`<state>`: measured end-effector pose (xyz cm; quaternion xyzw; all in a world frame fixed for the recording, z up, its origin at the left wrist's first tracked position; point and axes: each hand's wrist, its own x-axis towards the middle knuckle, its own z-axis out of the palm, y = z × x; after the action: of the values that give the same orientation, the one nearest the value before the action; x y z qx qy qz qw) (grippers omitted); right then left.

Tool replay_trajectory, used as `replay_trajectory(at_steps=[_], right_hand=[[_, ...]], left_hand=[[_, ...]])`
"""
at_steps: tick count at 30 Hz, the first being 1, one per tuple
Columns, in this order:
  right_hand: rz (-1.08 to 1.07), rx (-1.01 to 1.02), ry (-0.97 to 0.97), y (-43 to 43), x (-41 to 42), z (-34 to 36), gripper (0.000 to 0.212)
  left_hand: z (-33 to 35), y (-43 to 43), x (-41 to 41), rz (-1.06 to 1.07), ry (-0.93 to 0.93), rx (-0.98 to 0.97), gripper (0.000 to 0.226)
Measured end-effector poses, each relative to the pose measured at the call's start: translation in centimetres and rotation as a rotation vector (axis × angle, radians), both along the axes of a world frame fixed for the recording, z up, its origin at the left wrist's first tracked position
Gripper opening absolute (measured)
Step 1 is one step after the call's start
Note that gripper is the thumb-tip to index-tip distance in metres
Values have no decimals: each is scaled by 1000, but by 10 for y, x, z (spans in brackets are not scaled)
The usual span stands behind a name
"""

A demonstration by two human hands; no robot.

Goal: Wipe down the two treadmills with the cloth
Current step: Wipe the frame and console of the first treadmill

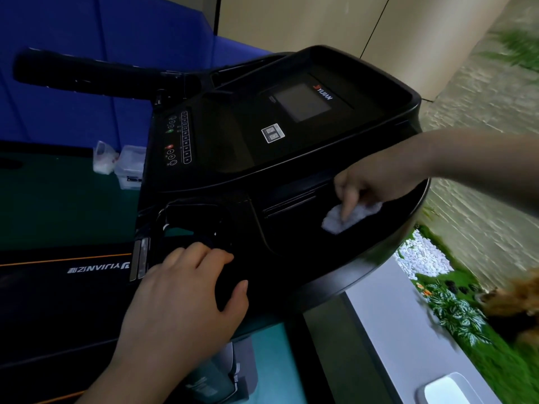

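Right hand [376, 182] holds the cloth [335, 221] down on the treadmill console [233, 158]; left hand [186, 290] rests on its near edge.
Right fingers are bent over the white cloth and the index pushes it onto the black shelf. Thumb hidden, part of the cloth under the palm. Left hand is spread, relaxed, holding nothing. Both forearms are cut off by the frame. Dark recess [198, 220] just ahead of the left fingers, contents unreadable. Well left of both hands on a green surface is a clear lidded box [131, 167], contents unclear, with a plastic bag [103, 160] of something white just beside it. Screen [300, 102] and button strip [185, 137] sit beyond the cloth hand. Blurred plants [455, 310] below the right forearm.
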<state>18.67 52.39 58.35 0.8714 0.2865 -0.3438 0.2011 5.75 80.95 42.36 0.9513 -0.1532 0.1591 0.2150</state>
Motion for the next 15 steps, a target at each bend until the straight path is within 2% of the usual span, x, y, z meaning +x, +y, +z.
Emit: replay_trajectory(at_steps=[4,7,9,11,12,14,15], right_hand=[[-31,117,164,48,-7,-44,33],[-54,48,192,65,0,-65,40],[-23,31,216,61,1,-58,38],[-84,32,161,50,0,-47,38],[-70,18,115,42,-2,-39,38],[-4,-23,9,22,-5,-17,26],[7,-44,-55,9,-4,-5,28]], left_hand=[[1,0,0,3,-1,9,46],[1,1,-1,5,-14,10,45],[0,1,-1,2,-18,5,45],[-1,1,-1,-1,-16,4,45],[-1,1,-1,0,-18,3,45],[-1,1,0,2,-19,6,46],[-1,0,0,3,-19,10,46]])
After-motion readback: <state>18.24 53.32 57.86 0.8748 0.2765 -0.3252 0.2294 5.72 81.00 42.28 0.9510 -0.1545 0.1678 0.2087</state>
